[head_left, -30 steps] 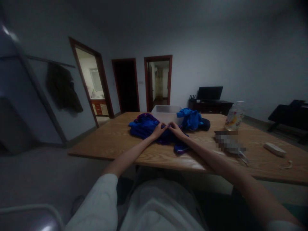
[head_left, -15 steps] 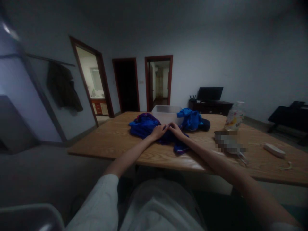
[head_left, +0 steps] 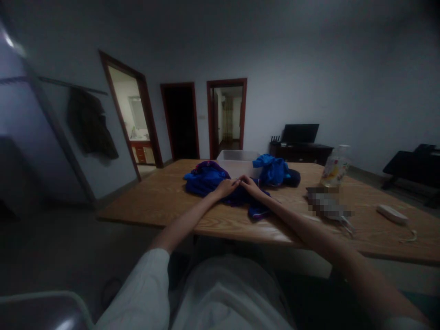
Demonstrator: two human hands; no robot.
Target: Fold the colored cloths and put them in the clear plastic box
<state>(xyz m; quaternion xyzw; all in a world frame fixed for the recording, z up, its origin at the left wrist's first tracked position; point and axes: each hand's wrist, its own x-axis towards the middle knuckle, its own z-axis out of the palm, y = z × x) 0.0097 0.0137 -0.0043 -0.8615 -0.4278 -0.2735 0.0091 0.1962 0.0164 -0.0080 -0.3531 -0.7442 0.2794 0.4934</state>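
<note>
A dark blue garment point(head_left: 202, 184) with thin light piping lies crumpled on the wooden table point(head_left: 151, 201). My left hand point(head_left: 227, 187) and my right hand point(head_left: 250, 185) meet over its middle, fingertips bent and almost touching. Both hands look closed in a pinch on the cloth; the exact bit between the fingers is too small and dim to make out. One end of the garment point(head_left: 258, 211) spreads toward me beneath my right wrist. Just behind my hands stands a translucent plastic bin point(head_left: 237, 156).
Bright blue clothing point(head_left: 273, 170) is heaped right of the bin, beside a dark bundle point(head_left: 293, 178). Farther right are a clear patterned bottle point(head_left: 335, 168), a blurred-out flat item point(head_left: 326, 205) and a white oblong object point(head_left: 392, 214) with a strap.
My hands stay at the same spot on the garment, with only a slight shift of the fingers. Nothing else has visibly moved on the table.
</note>
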